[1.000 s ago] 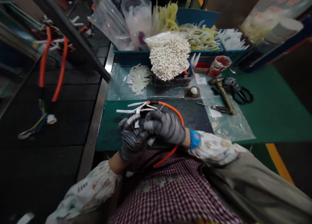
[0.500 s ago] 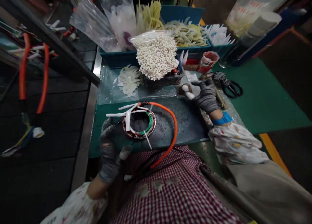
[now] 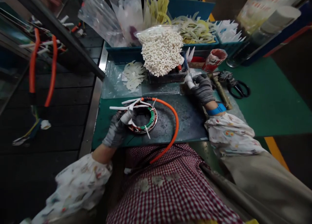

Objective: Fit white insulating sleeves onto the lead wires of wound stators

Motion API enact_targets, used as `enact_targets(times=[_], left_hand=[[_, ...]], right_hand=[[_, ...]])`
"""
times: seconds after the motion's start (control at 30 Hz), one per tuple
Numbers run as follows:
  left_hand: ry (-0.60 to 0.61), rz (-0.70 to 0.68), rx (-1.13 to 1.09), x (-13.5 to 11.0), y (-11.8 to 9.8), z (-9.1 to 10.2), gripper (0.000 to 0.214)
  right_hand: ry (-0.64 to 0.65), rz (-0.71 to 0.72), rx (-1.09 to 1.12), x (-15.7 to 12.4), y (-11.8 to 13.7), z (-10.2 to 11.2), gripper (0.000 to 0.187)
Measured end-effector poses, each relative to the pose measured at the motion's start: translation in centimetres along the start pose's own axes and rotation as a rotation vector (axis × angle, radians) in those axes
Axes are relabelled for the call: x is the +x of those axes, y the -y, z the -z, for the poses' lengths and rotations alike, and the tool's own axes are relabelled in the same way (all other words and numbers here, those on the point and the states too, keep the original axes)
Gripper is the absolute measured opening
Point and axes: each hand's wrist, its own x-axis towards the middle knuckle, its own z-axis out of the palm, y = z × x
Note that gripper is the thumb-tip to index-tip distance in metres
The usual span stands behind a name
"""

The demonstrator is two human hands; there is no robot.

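A ring-shaped motor stator [image 3: 154,122] with copper windings, a green insert and white sleeves lies on the dark mat. From its top an orange-sheathed cable [image 3: 175,120] curves right and down over the bench's front edge. My left hand [image 3: 118,128], in a grey glove, grips the stator's left rim, thumb on top and the other fingers partly hidden. Farther back on the right, my gloved right hand [image 3: 203,89] is closed around a small white bottle-like piece [image 3: 188,81] with a narrow tip; much of it is hidden in the fingers.
Behind the mat are a bag of short white tubes [image 3: 162,51], a pile of pale strips [image 3: 134,75] and a blue bin of sleeves [image 3: 197,33]. A red cup [image 3: 214,59], a brown stick-like tool [image 3: 223,92] and black-handled scissors [image 3: 240,89] lie to the right. A metal post [image 3: 73,48] slants at left.
My left hand has moved up and right from beside the stator and closed on its rim. The right hand has raised the white piece, its tip now pointing upward.
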Motion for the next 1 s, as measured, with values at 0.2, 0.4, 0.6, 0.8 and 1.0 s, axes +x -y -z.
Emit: enact_targets(times=[0.2, 0.4, 0.6, 0.8, 1.0], left_hand=[[-0.025, -0.257, 0.145, 1.8, -0.4, -0.5, 0.049], [0.083, -0.246, 0.176, 4.3, -2.1, -0.1, 0.041], [0.158, -0.297, 0.215, 4.3, -2.5, 0.5, 0.050], [0.158, -0.691, 0.506, -1.4, -0.2, 1.5, 0.039], [0.185, -1.052, 0.674, -5.3, 0.5, 2.3, 0.047]], right_hand=[[-0.021, 0.079, 0.280, -2.5, 1.3, 4.3, 0.020], [0.202, 0.181, 0.471, -11.0, 8.0, 9.2, 0.018], [0.411, 0.247, 0.739, -20.6, 13.4, 5.9, 0.023], [0.461, 0.281, 0.705, -22.9, 12.5, 5.7, 0.043], [0.597, 0.323, 0.623, -22.0, 12.8, 8.6, 0.041]])
